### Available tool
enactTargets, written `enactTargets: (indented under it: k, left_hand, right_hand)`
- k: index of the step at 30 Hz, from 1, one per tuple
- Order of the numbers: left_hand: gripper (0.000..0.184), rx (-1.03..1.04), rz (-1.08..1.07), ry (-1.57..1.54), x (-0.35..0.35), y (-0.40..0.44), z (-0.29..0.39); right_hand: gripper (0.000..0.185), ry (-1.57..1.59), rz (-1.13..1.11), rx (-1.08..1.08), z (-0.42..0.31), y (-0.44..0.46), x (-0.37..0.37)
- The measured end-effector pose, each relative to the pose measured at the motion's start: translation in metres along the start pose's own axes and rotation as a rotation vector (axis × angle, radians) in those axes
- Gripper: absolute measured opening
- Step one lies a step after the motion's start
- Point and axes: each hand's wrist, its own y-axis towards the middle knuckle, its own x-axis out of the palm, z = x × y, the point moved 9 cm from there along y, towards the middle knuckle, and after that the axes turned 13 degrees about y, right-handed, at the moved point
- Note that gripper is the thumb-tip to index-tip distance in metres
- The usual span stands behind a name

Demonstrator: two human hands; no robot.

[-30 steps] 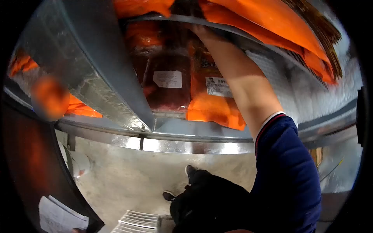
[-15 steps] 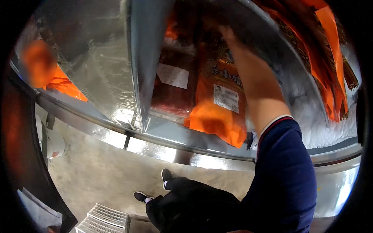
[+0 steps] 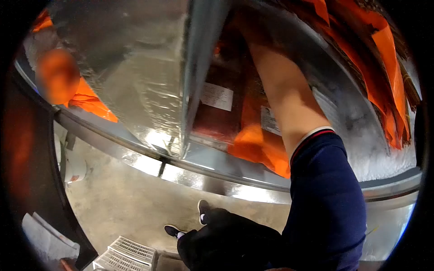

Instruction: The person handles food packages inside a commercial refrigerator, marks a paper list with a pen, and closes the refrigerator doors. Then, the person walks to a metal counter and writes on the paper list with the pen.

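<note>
My right hand (image 3: 239, 22) reaches deep into the shadowed back of a frosty freezer, and its fingers cannot be made out. Beneath that forearm lies an orange printed bag (image 3: 253, 142) with a white label, partly covered by the arm. Beside it on the left is a dark red flat pack (image 3: 217, 122) with a white label. At the lower left, only a bit of my left hand (image 3: 68, 265) shows, at the bottom edge of a folded white paper (image 3: 50, 237), which it appears to grip.
A shiny metallic panel (image 3: 149, 81) stands left of the packs. More orange bags (image 3: 384, 72) rest at the upper right beside white frost (image 3: 361, 144). The freezer's metal rim (image 3: 190, 180) curves across the middle. A white slatted crate (image 3: 126, 253) sits on the floor.
My right arm has reached farther in and its hand has gone deeper into shadow, covering more of the orange bag. The view has shifted slightly, so the freezer appears farther right.
</note>
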Motion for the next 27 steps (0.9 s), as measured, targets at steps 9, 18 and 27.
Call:
enactTargets:
  k: [9,18,27]
  left_hand:
    - [0.024,0.341,0.060,0.137,-0.006,-0.003,0.021]
    - [0.027,0.188,-0.013,0.255,-0.008,0.005,0.002]
    - [0.040,0.024,0.052,-0.067,0.006,0.003,-0.039]
  right_hand:
    - [0.023,0.036,-0.027,0.033,0.004,-0.004,0.004]
    - [0.023,0.073,-0.047,0.061,0.011,-0.002,-0.005]
    - [0.023,0.061,-0.033,0.036,0.007,0.018,-0.003]
